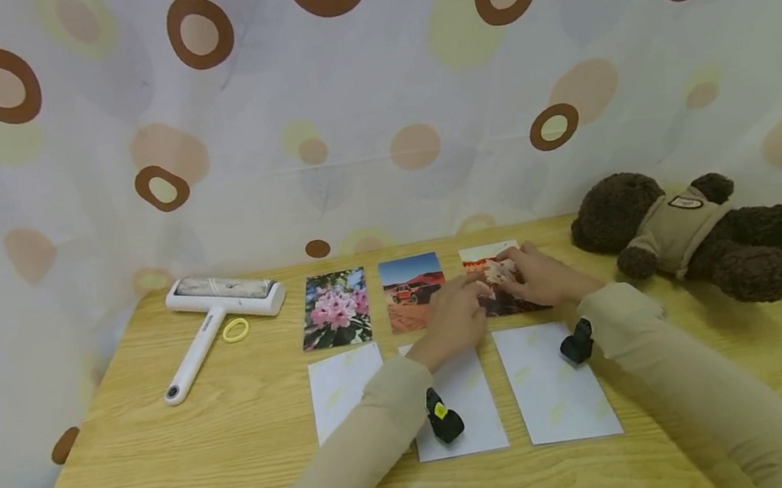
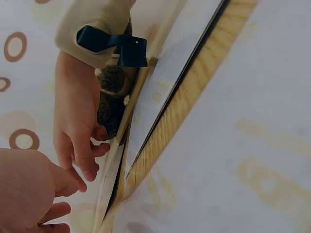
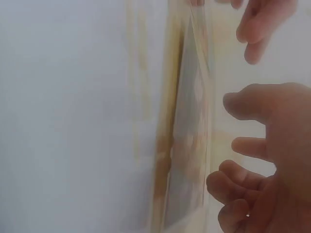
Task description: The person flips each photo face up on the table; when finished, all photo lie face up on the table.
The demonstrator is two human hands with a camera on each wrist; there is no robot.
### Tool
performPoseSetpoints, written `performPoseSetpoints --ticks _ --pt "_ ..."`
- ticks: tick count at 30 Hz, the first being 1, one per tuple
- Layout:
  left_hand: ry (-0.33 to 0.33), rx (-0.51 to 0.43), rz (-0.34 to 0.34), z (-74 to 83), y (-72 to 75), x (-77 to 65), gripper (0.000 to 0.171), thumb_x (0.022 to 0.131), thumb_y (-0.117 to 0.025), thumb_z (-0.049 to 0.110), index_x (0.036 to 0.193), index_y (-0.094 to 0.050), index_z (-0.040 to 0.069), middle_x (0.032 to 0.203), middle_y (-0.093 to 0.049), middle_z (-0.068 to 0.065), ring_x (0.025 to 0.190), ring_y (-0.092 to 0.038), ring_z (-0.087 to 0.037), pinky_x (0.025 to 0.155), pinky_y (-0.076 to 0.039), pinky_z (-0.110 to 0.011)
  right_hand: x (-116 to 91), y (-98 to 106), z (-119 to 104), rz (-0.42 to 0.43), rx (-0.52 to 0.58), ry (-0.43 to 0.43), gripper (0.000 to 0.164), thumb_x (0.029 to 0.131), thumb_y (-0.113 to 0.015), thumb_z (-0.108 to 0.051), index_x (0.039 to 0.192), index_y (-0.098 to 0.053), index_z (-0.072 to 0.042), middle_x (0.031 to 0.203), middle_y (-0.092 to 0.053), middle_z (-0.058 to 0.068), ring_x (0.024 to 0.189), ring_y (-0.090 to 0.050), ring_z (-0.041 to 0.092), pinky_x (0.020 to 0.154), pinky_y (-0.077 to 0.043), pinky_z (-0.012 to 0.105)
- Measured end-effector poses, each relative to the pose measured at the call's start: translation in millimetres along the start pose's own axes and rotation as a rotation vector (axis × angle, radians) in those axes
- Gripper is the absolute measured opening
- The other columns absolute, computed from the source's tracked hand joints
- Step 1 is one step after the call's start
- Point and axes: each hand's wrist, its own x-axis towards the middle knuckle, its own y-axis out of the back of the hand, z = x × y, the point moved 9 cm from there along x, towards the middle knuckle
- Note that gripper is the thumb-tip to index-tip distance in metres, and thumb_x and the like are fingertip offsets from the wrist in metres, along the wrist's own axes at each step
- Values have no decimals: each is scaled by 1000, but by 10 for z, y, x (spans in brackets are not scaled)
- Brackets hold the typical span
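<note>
Both hands are over the rightmost picture card (image 1: pixel 497 272), which shows a pale flower. My left hand (image 1: pixel 453 315) reaches in from the left, its fingertips at the card's left part and close to the right hand. From the other side comes my right hand (image 1: pixel 543 276), thumb and fingers spread apart over the card. The right wrist view shows no object within that hand (image 3: pixel 291 136). Left of these lie a card with an orange off-road car (image 1: pixel 409 292) and a card with pink flowers (image 1: pixel 335 307). Whether any fingertip presses the card is hard to tell.
Three white sheets lie in front of the cards: left (image 1: pixel 343 378), middle (image 1: pixel 466 393) and right (image 1: pixel 558 396). A white lint roller (image 1: pixel 218 303) and a yellow ring (image 1: pixel 235 330) are at the left. A brown teddy bear (image 1: pixel 693 232) lies at the right. A patterned curtain (image 1: pixel 354 98) hangs behind.
</note>
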Motion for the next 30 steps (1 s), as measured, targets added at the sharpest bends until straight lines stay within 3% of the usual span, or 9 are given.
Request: performPoseSetpoints --ticks 8,16,24,30 --pt "39 -64 45 -159 245 -308 22 91 -59 10 110 -67 4 138 -53 -15 129 -47 -32 107 -37 -49 67 -84 -487 52 15 106 38 97 -55 -19 128 -52 3 100 -52 16 78 -49 21 69 -44 36" --pt "101 -12 45 -421 442 -686 30 90 -60 13 117 -64 1 135 -54 -14 127 -48 -34 106 -38 -50 146 -256 -953 1 98 196 33 94 -58 -15 124 -56 -1 108 -54 16 84 -53 21 69 -46 34" --pt "121 -126 150 -756 686 -1144 17 87 -64 10 103 -66 3 126 -57 -19 121 -48 -38 100 -38 -57 260 -378 -1430 46 95 375 27 92 -63 -15 114 -62 0 98 -57 12 78 -47 16 67 -43 28" --pt "223 -102 160 -971 831 -1432 16 86 -66 10 100 -65 2 126 -56 -19 122 -48 -37 102 -37 -55 344 -556 -1664 -21 103 362 27 91 -64 -19 114 -63 -4 101 -56 8 87 -53 15 75 -48 28"
